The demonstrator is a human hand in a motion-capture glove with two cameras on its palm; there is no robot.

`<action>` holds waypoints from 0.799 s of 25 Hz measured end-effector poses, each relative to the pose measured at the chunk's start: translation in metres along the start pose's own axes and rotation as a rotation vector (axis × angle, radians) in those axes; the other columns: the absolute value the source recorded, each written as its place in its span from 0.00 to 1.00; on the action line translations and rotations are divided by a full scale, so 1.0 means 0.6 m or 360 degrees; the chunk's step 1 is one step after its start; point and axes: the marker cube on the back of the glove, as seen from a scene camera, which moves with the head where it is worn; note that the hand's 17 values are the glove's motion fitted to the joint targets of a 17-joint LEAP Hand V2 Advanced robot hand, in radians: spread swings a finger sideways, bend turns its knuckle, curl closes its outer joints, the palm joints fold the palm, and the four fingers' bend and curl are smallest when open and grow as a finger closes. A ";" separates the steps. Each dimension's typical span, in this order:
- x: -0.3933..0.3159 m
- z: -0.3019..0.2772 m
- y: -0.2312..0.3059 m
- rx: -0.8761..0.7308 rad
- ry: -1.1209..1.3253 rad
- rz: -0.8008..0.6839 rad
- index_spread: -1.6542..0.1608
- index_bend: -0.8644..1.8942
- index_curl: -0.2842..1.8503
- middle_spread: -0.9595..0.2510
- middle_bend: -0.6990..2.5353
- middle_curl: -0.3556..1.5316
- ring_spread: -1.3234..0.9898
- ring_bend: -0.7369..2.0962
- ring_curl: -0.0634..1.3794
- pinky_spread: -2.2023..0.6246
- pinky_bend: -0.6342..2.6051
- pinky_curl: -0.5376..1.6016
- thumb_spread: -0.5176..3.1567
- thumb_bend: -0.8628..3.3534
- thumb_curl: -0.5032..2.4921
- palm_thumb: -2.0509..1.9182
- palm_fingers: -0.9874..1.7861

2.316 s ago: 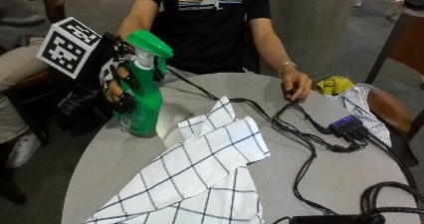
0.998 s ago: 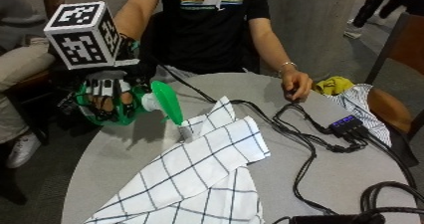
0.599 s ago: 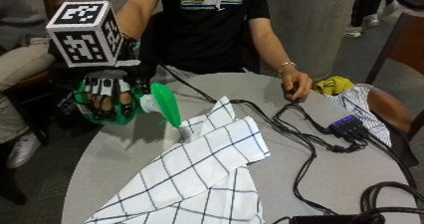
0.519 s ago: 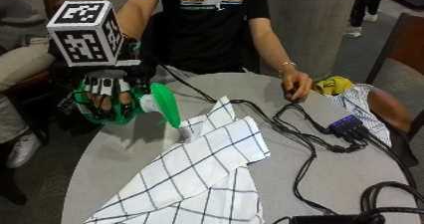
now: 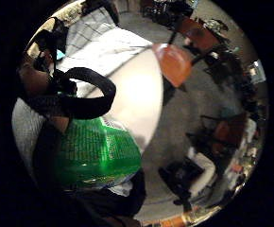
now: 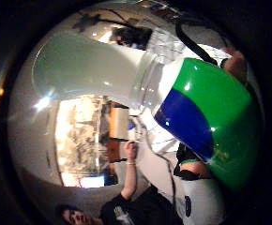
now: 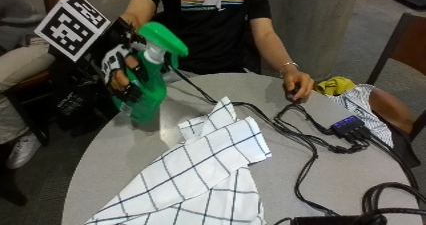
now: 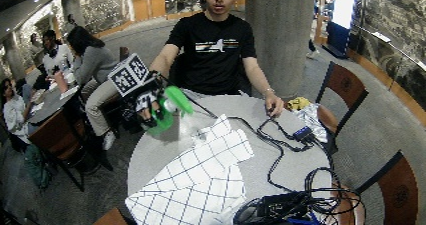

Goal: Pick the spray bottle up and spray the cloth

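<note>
Your outside view looks down from across the table, close to the person's far edge; your wide one sits higher and farther back, sharing the cloth and bottle. Both palm views sit right against that bottle, facing outward past it

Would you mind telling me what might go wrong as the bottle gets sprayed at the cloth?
The spray bottle in the gloved right hand is held above the table's edge, off to the cloth's side, so spray may miss. Mist could also drift onto the cables and the lit hub nearby.
</note>
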 end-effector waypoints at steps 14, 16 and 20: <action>-0.255 0.173 0.167 -0.0144 -0.1135 -0.0849 0.81 0.36 0.27 0.78 0.30 0.44 0.55 0.44 0.33 0.79 0.35 0.41 0.32 0.20 0.37 0.75 0.76; -0.279 0.214 0.183 -0.0204 -0.1111 -0.0870 0.80 0.36 0.27 0.78 0.30 0.44 0.55 0.44 0.33 0.79 0.35 0.41 0.32 0.20 0.37 0.75 0.76; -0.302 0.287 0.194 -0.0261 -0.1032 -0.0842 0.80 0.36 0.27 0.78 0.30 0.44 0.55 0.43 0.32 0.79 0.35 0.41 0.33 0.20 0.36 0.75 0.75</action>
